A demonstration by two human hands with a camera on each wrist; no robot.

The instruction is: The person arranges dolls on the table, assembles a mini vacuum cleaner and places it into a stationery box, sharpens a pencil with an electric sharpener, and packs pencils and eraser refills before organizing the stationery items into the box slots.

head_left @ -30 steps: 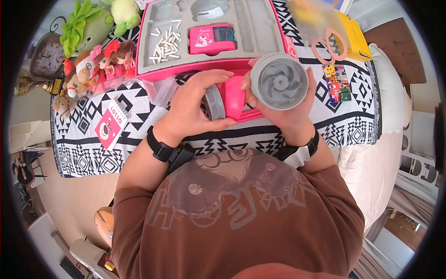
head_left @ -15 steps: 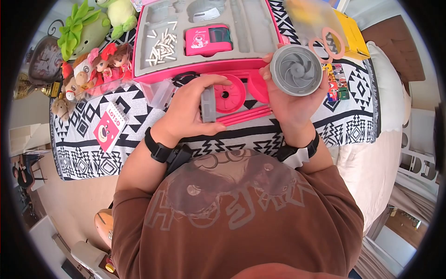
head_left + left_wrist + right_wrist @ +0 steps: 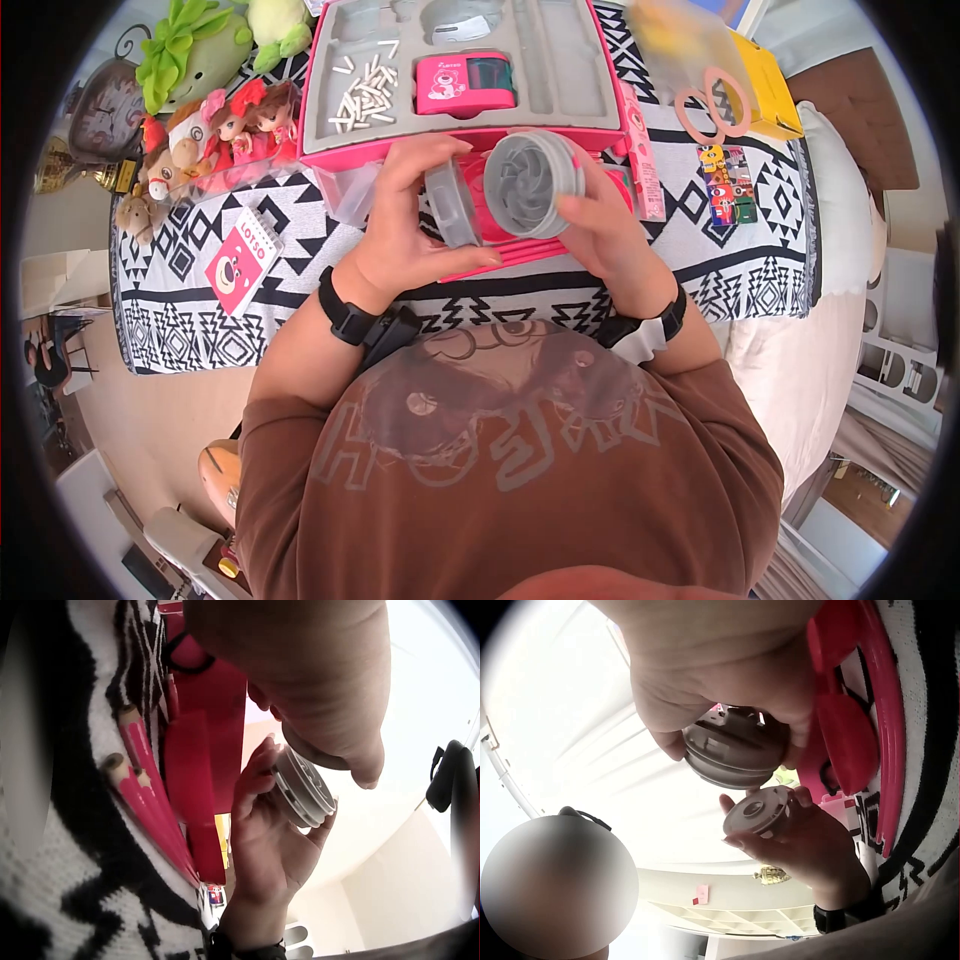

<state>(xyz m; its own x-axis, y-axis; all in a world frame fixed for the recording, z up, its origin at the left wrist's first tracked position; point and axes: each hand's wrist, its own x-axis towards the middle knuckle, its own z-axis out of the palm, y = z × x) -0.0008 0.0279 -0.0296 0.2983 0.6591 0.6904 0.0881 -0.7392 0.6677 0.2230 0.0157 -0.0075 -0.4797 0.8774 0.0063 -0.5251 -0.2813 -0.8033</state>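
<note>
My left hand grips a shallow round grey cap by its edges between thumb and fingers. In the right wrist view, the cap's face has a round centre hole. My right hand holds a round, ridged grey part with curved vanes inside, its vaned face turned toward the cap. The two grey parts are apart, raised above the table. Beneath them lie pink pencils and rounded pink plastic pieces, partly hidden by the hands in the head view.
A pink box with a grey moulded insert stands behind the hands, holding short white sticks and a pink sharpener-like device. A LOTSO notepad lies left, near dolls. Colourful cards and pink rings are right.
My right hand has brought the vaned grey part leftward and slightly down, close to the cap, tilting its face toward it. My left hand keeps its hold and has opened wider around the cap.
</note>
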